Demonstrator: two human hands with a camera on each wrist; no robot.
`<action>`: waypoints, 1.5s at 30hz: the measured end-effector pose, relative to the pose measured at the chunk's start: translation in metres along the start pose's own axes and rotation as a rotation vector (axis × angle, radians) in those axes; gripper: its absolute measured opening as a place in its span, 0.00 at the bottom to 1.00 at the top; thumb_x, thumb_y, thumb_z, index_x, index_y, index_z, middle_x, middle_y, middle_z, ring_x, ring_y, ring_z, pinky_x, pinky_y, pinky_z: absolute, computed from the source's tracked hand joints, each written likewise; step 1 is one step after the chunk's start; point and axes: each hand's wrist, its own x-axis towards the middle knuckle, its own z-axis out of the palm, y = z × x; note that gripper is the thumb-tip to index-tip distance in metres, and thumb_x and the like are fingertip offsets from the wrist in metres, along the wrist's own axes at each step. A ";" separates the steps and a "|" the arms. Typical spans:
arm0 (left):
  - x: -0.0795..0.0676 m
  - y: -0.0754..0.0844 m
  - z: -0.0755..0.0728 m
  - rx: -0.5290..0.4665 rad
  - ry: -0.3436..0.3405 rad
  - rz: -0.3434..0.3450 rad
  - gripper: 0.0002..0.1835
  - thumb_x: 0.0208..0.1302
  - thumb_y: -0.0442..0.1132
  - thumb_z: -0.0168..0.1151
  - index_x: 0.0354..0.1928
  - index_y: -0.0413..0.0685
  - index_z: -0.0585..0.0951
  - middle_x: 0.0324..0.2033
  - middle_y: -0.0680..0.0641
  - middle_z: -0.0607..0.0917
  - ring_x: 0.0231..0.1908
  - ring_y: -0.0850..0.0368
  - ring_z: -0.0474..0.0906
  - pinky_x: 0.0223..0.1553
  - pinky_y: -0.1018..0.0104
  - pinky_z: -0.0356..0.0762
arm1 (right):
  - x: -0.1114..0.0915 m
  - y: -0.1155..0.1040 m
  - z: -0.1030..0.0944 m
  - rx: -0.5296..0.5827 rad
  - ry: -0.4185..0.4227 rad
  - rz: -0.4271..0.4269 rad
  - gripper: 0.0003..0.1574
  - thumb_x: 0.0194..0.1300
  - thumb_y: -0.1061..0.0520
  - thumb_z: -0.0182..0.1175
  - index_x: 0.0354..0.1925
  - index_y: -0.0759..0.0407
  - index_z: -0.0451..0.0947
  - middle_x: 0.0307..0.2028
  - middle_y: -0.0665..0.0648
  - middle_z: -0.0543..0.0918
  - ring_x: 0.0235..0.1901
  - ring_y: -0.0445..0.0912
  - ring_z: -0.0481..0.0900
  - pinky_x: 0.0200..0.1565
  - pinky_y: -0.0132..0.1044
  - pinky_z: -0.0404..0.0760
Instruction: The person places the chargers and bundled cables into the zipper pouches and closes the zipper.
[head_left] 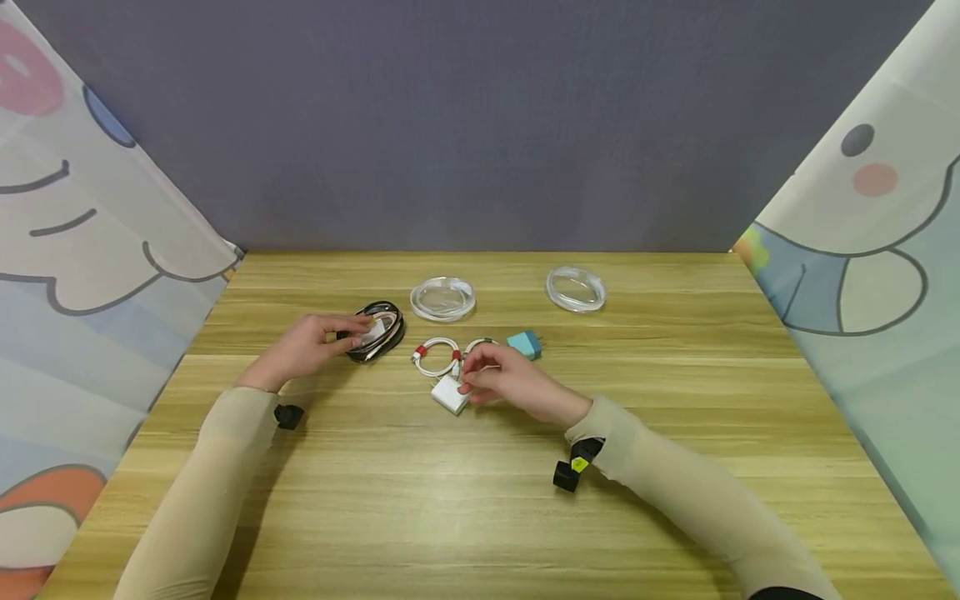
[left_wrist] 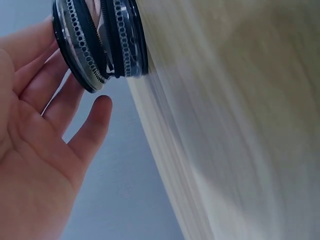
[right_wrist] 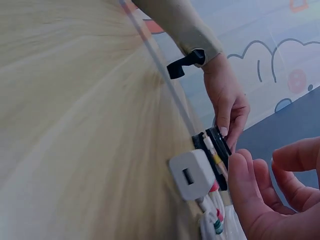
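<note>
My left hand [head_left: 311, 346] rests its fairly straight fingers on a round clear case with black edging [head_left: 375, 332] at the left. In the left wrist view, the case's black zip bands [left_wrist: 107, 37] show, with my thumb below its edge. Cables and a pale piece are visible through its top in the head view. My right hand [head_left: 517, 382] hovers beside a white charger plug [head_left: 450, 394], fingers loosely bent. In the right wrist view, its fingertips are apart with nothing between them, and the charger's port faces the camera.
Behind the charger lie a coiled white cable with red ties [head_left: 437, 357], another white cable partly hidden by my right hand, and a blue plug [head_left: 525, 344]. Farther back are two clear round cases with white edging, one left [head_left: 442, 317] and one right [head_left: 576, 308].
</note>
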 end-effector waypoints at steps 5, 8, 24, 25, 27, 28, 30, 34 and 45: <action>-0.004 -0.002 -0.004 0.048 -0.050 0.014 0.14 0.64 0.41 0.60 0.51 0.49 0.83 0.60 0.51 0.75 0.62 0.48 0.67 0.49 0.55 0.71 | -0.012 0.008 -0.005 -0.037 -0.024 0.006 0.12 0.67 0.64 0.53 0.46 0.73 0.70 0.40 0.66 0.76 0.41 0.54 0.80 0.44 0.48 0.80; -0.007 -0.001 -0.006 0.083 -0.074 0.021 0.14 0.63 0.38 0.61 0.51 0.49 0.82 0.60 0.51 0.74 0.61 0.46 0.67 0.41 0.60 0.72 | -0.017 0.012 -0.009 -0.051 -0.032 0.006 0.12 0.68 0.63 0.53 0.46 0.72 0.70 0.41 0.68 0.77 0.42 0.55 0.80 0.44 0.47 0.80; -0.021 0.003 -0.009 0.152 -0.096 0.066 0.15 0.58 0.37 0.66 0.48 0.52 0.84 0.56 0.52 0.78 0.48 0.53 0.79 0.27 0.68 0.67 | -0.032 0.014 -0.029 -0.057 -0.004 0.014 0.16 0.69 0.63 0.50 0.50 0.76 0.67 0.44 0.73 0.77 0.41 0.52 0.81 0.44 0.47 0.80; -0.023 0.004 -0.009 0.150 -0.102 0.069 0.14 0.58 0.38 0.66 0.48 0.52 0.84 0.56 0.53 0.78 0.47 0.54 0.79 0.25 0.69 0.66 | -0.032 0.013 -0.029 -0.057 -0.002 0.014 0.16 0.69 0.63 0.50 0.50 0.76 0.67 0.44 0.73 0.77 0.41 0.52 0.81 0.44 0.48 0.80; -0.028 0.005 -0.009 0.146 -0.107 0.081 0.13 0.57 0.38 0.67 0.46 0.54 0.85 0.55 0.53 0.78 0.51 0.54 0.77 0.27 0.69 0.67 | -0.033 0.012 -0.030 -0.055 -0.002 0.016 0.17 0.69 0.63 0.50 0.50 0.76 0.67 0.44 0.74 0.77 0.41 0.51 0.81 0.44 0.48 0.80; -0.031 0.005 -0.009 0.141 -0.111 0.083 0.13 0.57 0.38 0.67 0.46 0.55 0.85 0.55 0.54 0.78 0.51 0.54 0.76 0.26 0.69 0.68 | -0.033 0.012 -0.030 -0.055 -0.002 0.016 0.17 0.69 0.63 0.50 0.50 0.76 0.66 0.44 0.74 0.77 0.41 0.51 0.81 0.44 0.48 0.80; -0.035 0.007 -0.008 0.138 -0.115 0.098 0.14 0.56 0.37 0.68 0.45 0.56 0.86 0.55 0.55 0.79 0.53 0.52 0.75 0.32 0.65 0.73 | -0.033 0.012 -0.030 -0.056 -0.006 0.015 0.17 0.69 0.63 0.50 0.50 0.76 0.66 0.44 0.74 0.77 0.41 0.51 0.81 0.44 0.49 0.80; -0.043 0.009 -0.005 0.105 -0.129 0.090 0.15 0.54 0.37 0.69 0.44 0.60 0.86 0.54 0.59 0.78 0.55 0.53 0.74 0.46 0.58 0.75 | -0.034 0.012 -0.030 -0.059 -0.011 0.018 0.16 0.69 0.63 0.50 0.49 0.76 0.67 0.43 0.73 0.77 0.41 0.52 0.81 0.44 0.48 0.80; -0.045 0.016 0.003 -0.134 -0.294 0.093 0.13 0.55 0.42 0.68 0.44 0.62 0.85 0.55 0.60 0.78 0.59 0.56 0.71 0.54 0.79 0.64 | -0.035 0.020 -0.017 -0.070 -0.211 0.030 0.19 0.69 0.62 0.51 0.54 0.72 0.71 0.48 0.70 0.78 0.49 0.56 0.78 0.49 0.46 0.78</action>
